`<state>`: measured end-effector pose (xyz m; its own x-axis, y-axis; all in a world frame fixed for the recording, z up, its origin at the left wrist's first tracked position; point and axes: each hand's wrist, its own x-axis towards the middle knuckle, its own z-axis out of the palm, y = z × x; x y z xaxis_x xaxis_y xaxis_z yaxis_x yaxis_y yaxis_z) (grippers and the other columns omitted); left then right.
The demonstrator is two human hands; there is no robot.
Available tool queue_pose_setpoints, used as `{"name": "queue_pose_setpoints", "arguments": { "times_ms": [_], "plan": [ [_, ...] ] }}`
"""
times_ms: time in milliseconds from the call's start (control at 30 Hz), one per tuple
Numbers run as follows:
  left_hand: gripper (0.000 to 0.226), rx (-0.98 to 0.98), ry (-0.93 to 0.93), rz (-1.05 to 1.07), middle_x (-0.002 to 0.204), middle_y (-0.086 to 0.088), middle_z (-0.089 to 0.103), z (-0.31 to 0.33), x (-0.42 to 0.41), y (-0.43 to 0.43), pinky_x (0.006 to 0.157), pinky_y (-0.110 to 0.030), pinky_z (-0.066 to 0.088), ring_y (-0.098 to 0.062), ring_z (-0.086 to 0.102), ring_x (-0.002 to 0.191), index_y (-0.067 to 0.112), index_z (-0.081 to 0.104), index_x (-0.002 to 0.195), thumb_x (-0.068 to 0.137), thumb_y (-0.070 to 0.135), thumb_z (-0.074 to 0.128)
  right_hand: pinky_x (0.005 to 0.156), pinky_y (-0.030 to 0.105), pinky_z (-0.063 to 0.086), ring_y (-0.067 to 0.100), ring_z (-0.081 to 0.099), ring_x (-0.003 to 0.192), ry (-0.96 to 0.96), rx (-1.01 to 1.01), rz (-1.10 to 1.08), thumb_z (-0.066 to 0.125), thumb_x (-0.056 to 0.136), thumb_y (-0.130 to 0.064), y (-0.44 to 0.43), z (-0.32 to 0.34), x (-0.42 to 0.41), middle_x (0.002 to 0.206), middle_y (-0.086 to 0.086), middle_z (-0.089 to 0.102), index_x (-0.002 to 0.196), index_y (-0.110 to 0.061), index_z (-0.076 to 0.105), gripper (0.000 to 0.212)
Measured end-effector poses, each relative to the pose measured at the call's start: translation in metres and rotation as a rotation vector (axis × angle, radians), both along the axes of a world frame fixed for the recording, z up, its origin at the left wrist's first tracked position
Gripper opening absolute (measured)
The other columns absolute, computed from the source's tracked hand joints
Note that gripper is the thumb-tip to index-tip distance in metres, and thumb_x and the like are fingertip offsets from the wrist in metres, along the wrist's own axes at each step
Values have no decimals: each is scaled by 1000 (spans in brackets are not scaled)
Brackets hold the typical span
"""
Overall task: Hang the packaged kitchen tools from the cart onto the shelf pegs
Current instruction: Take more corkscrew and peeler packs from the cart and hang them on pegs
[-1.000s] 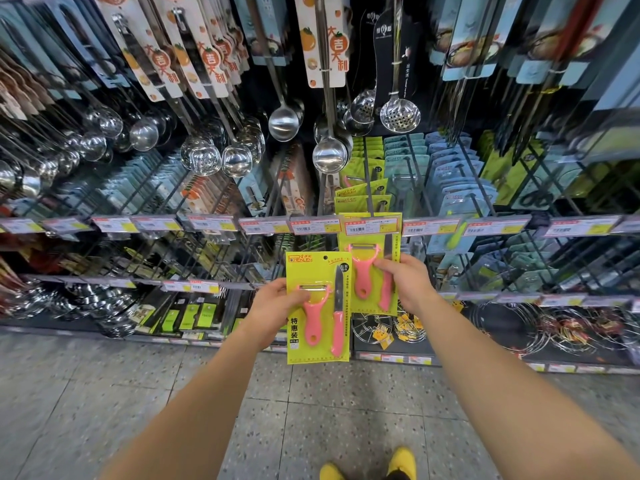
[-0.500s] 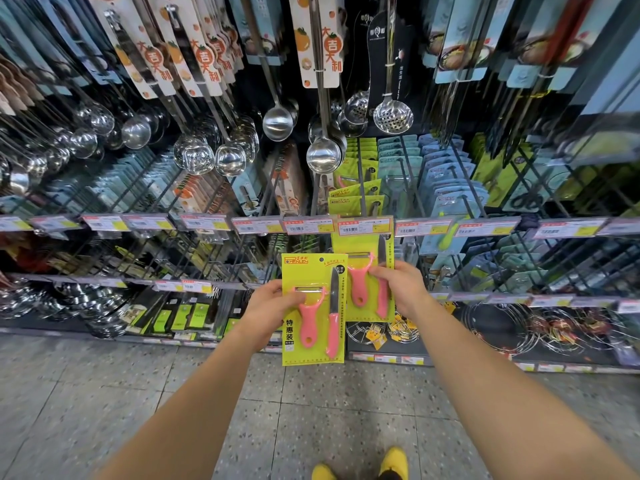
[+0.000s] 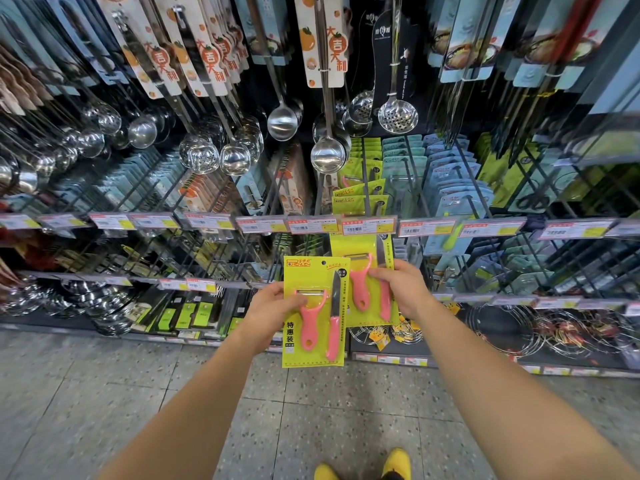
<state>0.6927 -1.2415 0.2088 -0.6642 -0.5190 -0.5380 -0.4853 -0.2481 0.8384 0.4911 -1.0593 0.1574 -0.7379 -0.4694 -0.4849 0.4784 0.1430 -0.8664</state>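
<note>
Head view. The left grip (image 3: 273, 310) is closed on the left edge of a yellow peeler-and-knife card (image 3: 317, 320), thumb across the printed face. The right grip (image 3: 401, 289) pinches a second peeler-and-knife card (image 3: 362, 289) at its right side, fingers over the pink knife handle. Both cards are off the cart, which is not in view, and are held in front of the shelf. The second card's top edge sits at the price label strip (image 3: 369, 226), directly below the row of matching hung cards (image 3: 360, 199).

Hazards, as I judge them:
- The second card's hang hole is hidden behind the label strip. I cannot tell whether it is on the peg, and a blind push may miss the peg tip and buckle the card.
- The first card overlaps the second card's left edge, so the two may snag.
- An edge pinch may let a card swing or drop.

Orientation: both cards stand upright with the long axis vertical and the printed face toward me. Hang holes and peeler heads point up, handles down.
</note>
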Motion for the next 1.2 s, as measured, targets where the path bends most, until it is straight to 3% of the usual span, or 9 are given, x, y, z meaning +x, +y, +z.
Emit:
{"name": "queue_pose_setpoints", "arguments": {
  "times_ms": [167, 267, 433, 633, 867, 1033, 1100, 1200],
  "plan": [
    [23, 0, -16, -19, 102, -5, 78, -3, -1, 2, 61, -18, 47, -7, 71, 74, 7, 67, 114, 91, 4, 73, 76, 35, 55, 23, 69, 83, -3, -27, 37, 76, 83, 1, 2, 1, -2, 82, 6, 74, 89, -6, 71, 11],
    [24, 7, -13, -22, 100, -5, 79, -5, -2, 4, 64, -20, 50, -9, 73, 77, 6, 67, 114, 91, 3, 73, 81, 38, 56, 23, 70, 84, -11, -48, 19, 77, 82, -1, -1, 2, -4, 86, 8, 74, 95, -4, 71, 15],
    [28, 19, -25, -15, 107, -8, 79, -9, -3, 5, 72, -27, 49, -18, 72, 90, 8, 67, 116, 89, 7, 76, 69, 29, 55, 20, 71, 78, -49, -73, -44, 75, 85, 0, -6, 10, -7, 81, 5, 74, 93, -6, 70, 11],
    [23, 23, -17, -19, 99, -2, 81, -10, -5, 6, 77, -30, 52, -16, 74, 86, 12, 70, 113, 90, 6, 74, 70, 29, 54, 17, 72, 79, -43, -72, -21, 75, 85, -2, -8, 10, -6, 84, 4, 74, 99, -5, 70, 15],
    [23, 20, -23, -24, 98, -1, 81, -12, -7, 5, 76, -30, 51, -16, 74, 86, 13, 70, 112, 91, 7, 74, 75, 34, 57, 25, 72, 87, -42, -35, -41, 78, 83, -3, -6, 4, -5, 90, 11, 76, 101, -1, 72, 19],
    [26, 21, -18, -28, 104, -7, 80, -17, -4, 1, 90, -39, 55, -28, 74, 102, 8, 69, 115, 90, 5, 75, 88, 44, 58, 26, 73, 87, -23, 14, -40, 78, 82, -2, -17, 7, -15, 91, 12, 76, 97, -4, 72, 16],
    [25, 18, -15, -33, 104, -7, 80, -17, -5, 0, 88, -38, 55, -27, 75, 100, 7, 69, 114, 90, 3, 74, 84, 41, 57, 24, 71, 87, 20, 71, -55, 79, 82, -7, -27, 11, -24, 94, 11, 74, 102, -3, 68, 24],
    [21, 27, -8, -21, 101, -6, 81, -15, -7, -1, 77, -31, 54, -20, 75, 88, 8, 70, 111, 91, 1, 72, 85, 36, 53, 23, 65, 95, 67, 255, -11, 79, 83, -32, -36, 21, -35, 98, 6, 68, 115, -1, 63, 47]
  ]
}}
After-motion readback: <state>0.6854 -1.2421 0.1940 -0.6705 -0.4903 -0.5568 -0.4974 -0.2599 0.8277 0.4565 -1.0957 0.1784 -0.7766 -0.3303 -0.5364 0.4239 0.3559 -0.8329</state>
